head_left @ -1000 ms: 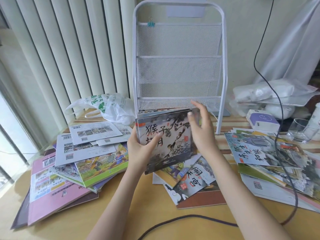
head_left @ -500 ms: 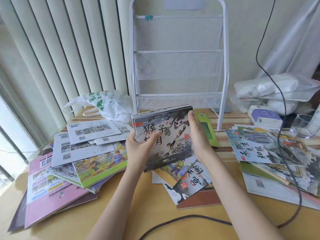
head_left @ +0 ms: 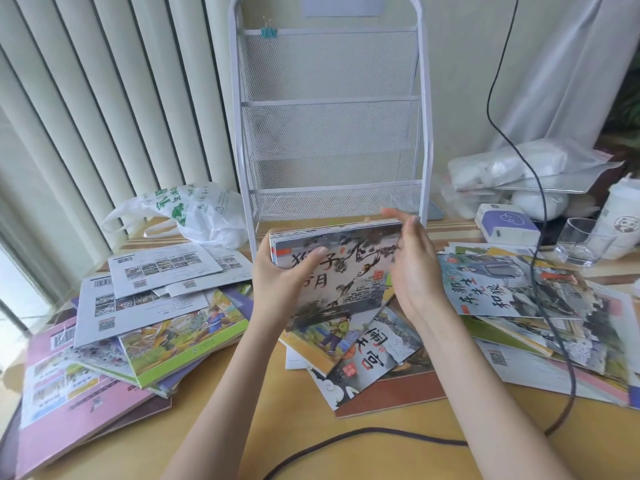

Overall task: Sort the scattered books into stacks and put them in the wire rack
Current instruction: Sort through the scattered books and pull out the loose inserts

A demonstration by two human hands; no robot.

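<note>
Thin stack of picture books with a grey ink-painting cover (head_left: 343,271), held tilted above the table, just in front of the foot of the rack and over a loose heap of other books. Left hand (head_left: 280,282) gripping the stack's left edge, thumb curled across the cover, other fingers hidden behind. Right hand (head_left: 412,268) flat against the stack's right edge, fingers straight and together, pressing rather than curling round it.

Directly beneath: scattered colourful paperbacks (head_left: 360,355), one with a boy in green, one grey with large black characters, a reddish-brown one at the bottom. Behind: tall white wire-mesh rack with three tiers (head_left: 329,140), standing upright against the wall, pockets holding no books, a small teal binder clip (head_left: 269,32) on its top rail.

To the left: a sprawling pile of books (head_left: 138,323), white back covers with barcodes on top, a green-edged illustrated one beneath, a large pink one lowest. Behind that, a crumpled white plastic bag with green print (head_left: 187,213). To the right: another spread pile of illustrated books (head_left: 519,299), pale blue-grey cover uppermost.

Further right: small white and purple box (head_left: 505,226), clear drinking glass (head_left: 581,240), white paper cup with a panda face (head_left: 623,216), clear plastic packets (head_left: 512,168). Black cable (head_left: 540,202) hanging down across the right pile and looping over the light wooden tabletop (head_left: 277,410). Cream vertical blinds (head_left: 104,98) along the left.
</note>
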